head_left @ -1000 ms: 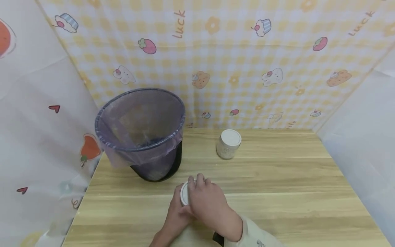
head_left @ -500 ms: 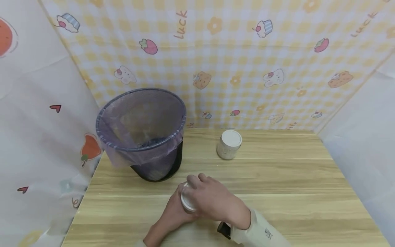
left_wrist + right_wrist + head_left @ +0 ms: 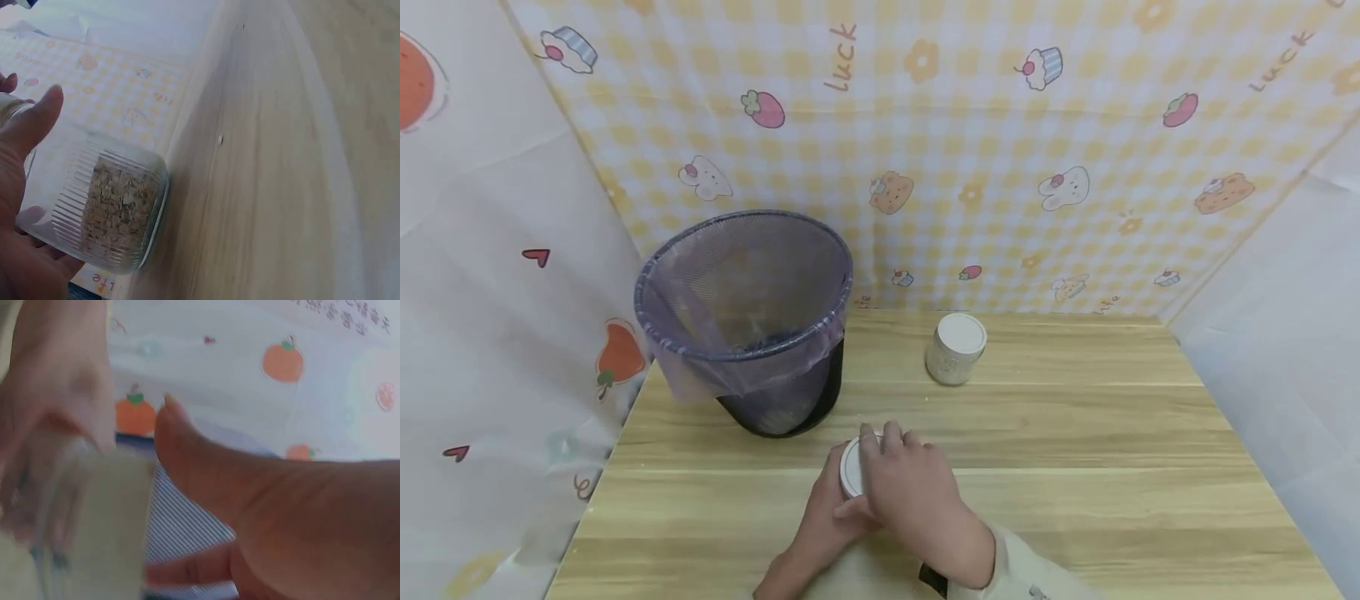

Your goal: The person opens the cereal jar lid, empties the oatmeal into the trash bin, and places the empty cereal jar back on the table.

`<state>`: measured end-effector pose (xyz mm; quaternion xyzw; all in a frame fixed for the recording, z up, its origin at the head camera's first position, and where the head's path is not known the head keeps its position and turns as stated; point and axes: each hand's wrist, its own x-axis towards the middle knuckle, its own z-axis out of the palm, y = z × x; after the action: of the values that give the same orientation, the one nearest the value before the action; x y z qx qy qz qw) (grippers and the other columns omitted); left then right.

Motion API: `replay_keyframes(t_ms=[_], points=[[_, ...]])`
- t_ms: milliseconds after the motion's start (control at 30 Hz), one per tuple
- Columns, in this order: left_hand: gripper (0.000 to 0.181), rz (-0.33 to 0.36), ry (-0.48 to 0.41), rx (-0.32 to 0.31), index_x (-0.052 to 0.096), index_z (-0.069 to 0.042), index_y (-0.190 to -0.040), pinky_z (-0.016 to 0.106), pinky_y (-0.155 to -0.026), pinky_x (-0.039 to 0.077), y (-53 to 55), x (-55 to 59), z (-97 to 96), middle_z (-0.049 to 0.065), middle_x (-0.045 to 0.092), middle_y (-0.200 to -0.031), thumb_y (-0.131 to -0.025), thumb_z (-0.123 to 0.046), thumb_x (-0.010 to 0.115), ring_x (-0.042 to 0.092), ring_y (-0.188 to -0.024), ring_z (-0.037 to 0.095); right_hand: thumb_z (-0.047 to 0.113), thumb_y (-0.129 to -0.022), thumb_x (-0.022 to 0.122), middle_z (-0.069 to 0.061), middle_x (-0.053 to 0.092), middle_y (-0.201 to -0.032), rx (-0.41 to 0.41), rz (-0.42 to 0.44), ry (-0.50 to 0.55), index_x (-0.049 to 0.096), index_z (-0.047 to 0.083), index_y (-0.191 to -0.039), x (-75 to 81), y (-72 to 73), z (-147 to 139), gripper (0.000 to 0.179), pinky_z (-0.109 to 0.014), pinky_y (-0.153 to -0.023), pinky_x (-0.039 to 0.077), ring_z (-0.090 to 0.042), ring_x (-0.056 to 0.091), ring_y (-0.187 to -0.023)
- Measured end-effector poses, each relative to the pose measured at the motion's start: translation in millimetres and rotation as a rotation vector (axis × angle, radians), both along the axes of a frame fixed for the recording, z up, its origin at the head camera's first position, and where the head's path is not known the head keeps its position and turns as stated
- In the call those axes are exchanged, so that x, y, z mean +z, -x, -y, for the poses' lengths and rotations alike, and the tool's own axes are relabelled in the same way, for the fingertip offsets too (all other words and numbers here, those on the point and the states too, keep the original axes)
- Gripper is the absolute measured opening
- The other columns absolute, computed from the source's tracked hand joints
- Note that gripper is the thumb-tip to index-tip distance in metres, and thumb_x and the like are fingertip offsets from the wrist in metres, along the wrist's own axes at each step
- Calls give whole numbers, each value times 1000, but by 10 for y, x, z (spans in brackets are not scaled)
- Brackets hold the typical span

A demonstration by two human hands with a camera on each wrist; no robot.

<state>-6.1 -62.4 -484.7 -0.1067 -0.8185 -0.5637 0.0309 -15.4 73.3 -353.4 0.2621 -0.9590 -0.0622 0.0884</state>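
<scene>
My left hand holds a clear glass jar with its fingers around the side. In the left wrist view the ribbed jar is partly filled with pale brown flakes. Over the top of this jar lies my right hand, its fingers reaching across the white lid and hiding much of it. The right wrist view is blurred; there the thumb and fingers are spread around the lid. Beyond the hands a second jar with a white lid stands upright on the table.
A dark mesh waste bin with a translucent purple liner stands at the left, just beyond the hands. The wood-grain table meets a checked backdrop at the back. A tiny pale speck lies on the tabletop.
My right hand has twisted over the lid and swung back, with the wrist moving right and then left again. The left hand keeps hold of the jar.
</scene>
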Motion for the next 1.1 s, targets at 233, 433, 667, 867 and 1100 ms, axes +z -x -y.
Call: replay_keyframes(t_ms=[233,433,667,867,1100], points=[[87,-53,123,-24,38,-9,-139,38,-84,50,78,-23,12,5,56,-124,-66,-22,83,58,-105,20,59,-66,76,-7,59,-94,82,68,67,65,7,-116,36,82,-1,73,-33,-55,51,-23,58,-71],[94,-13,182,-95,40,-10,-138,40,-89,47,150,11,91,3,54,-127,-62,-39,86,55,-110,19,42,-62,85,0,55,-107,220,210,93,62,23,-124,79,173,-79,69,-32,-66,50,-21,53,-84],[98,25,170,-129,40,-6,-139,41,-91,46,155,11,130,4,53,-127,-61,-41,87,55,-110,20,42,-61,86,2,54,-108,265,217,100,61,26,-124,43,193,-105,70,-30,-56,48,-19,53,-83],[101,42,202,-133,39,-8,-140,40,-91,45,144,-16,131,2,53,-127,-61,-54,83,55,-107,18,35,-64,85,3,51,-114,346,218,56,62,28,-122,72,192,-142,64,-27,-53,45,-18,51,-83],[108,92,125,-164,33,-7,-144,41,-88,46,159,-26,145,4,53,-127,-62,-58,82,56,-107,19,37,-58,88,4,51,-119,402,232,80,58,31,-129,106,227,-216,77,-26,-56,45,-18,50,-86]])
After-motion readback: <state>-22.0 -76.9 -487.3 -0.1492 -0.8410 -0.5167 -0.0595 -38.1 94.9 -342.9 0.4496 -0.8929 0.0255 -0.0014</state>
